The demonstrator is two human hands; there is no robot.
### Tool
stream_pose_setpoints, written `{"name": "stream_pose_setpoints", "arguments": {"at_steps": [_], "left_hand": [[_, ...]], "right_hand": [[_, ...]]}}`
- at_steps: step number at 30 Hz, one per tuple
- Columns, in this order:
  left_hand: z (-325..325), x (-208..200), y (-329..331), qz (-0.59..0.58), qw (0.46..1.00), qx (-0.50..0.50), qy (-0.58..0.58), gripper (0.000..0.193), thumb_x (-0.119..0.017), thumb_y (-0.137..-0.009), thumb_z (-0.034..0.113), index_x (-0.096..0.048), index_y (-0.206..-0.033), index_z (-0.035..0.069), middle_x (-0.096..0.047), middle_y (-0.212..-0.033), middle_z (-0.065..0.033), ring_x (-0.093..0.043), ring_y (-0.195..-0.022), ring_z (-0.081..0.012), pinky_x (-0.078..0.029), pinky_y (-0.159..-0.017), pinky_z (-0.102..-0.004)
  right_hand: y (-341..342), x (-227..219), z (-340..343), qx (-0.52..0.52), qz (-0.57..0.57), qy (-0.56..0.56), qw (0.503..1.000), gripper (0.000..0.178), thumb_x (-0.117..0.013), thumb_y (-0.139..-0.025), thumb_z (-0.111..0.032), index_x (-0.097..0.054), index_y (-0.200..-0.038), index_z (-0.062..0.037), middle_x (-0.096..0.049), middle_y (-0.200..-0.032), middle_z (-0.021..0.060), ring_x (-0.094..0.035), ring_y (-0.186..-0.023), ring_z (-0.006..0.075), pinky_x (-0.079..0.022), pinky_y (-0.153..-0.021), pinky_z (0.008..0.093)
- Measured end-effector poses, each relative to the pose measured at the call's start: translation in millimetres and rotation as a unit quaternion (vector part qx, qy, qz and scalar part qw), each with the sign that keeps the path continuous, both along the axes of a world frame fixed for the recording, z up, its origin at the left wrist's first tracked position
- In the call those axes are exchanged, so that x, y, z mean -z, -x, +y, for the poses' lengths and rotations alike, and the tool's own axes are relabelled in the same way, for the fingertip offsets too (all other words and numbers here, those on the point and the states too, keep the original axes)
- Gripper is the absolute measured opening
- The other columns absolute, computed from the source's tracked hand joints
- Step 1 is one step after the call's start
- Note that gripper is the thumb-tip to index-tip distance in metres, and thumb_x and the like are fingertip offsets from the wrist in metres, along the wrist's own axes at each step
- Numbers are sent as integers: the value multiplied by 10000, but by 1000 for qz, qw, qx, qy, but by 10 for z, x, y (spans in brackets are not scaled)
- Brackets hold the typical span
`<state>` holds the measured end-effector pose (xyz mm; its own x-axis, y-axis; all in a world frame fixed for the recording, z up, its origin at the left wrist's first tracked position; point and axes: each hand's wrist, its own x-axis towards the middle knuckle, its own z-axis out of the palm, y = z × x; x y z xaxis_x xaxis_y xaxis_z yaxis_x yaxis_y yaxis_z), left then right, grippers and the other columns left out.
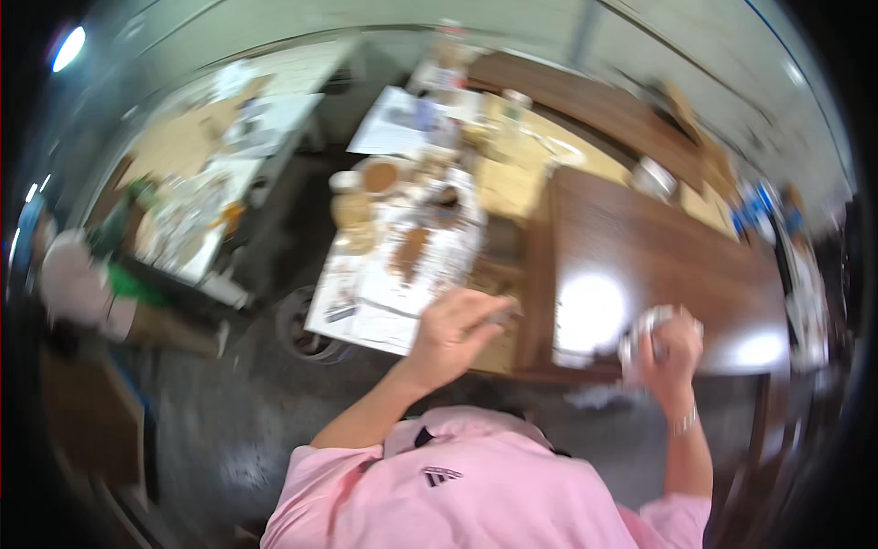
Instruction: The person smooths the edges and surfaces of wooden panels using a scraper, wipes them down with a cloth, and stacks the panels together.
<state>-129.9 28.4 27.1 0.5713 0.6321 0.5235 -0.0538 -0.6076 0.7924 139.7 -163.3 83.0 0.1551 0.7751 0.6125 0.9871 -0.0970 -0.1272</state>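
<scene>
My left hand [455, 331] is raised in front of the near left edge of a glossy dark brown wooden panel [658, 247]. Its thumb and fingers are pinched together. A small dark tip shows at them, too blurred to name. Over the panel's near edge, my right hand [675, 355] is closed around a crumpled whitish cloth [647, 322]. Bright light reflects off the panel beside this hand. Left of the panel lies a paper-covered worktop [384, 316], smeared with brown powder [412, 254].
On the worktop stand a bowl of brown material [382, 175] and a jar of yellowish liquid [353, 220]. A clear bottle [450, 59] is farther back. At the left, another person [87, 284] is beside a cluttered table [174, 146]. A round container [315, 329] sits on the floor.
</scene>
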Motion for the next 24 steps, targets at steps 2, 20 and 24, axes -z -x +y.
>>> {"name": "stream_pose_setpoints", "arguments": {"at_steps": [2, 20, 24], "left_hand": [[-11, -45, -155, 3, 999, 25, -30, 354, -755, -736, 6, -719, -1081, 76, -684, -959, -81, -625, -834, -263, -517, -717, -348], [-282, -53, -280, 14, 975, 205, 79, 266, -755, -803, 9, -691, -1061, 16, -696, -973, -82, -647, -838, -186, -515, -740, -285], [-175, -163, -595, -89, 882, 254, 387, 189, -615, -955, 26, -606, -1133, -34, -685, -1027, -74, -641, -958, -118, -514, -864, -264]], "right_hand": [[-309, 14, 8, 114, -35, 5, 993, 201, -715, -737, -91, -555, -623, -46, -560, -680, 110, -557, -689, 309, -459, -653, 432], [-401, 486, 32, 143, 168, -85, 972, 159, -697, -821, -147, -655, -776, -1, -634, -797, 104, -572, -839, 287, -452, -764, 401], [10, 96, 352, 37, 254, -115, 960, 298, -694, -833, -154, -706, -1107, -36, -619, -1246, 133, -519, -1184, 315, -388, -1037, 412]]}}
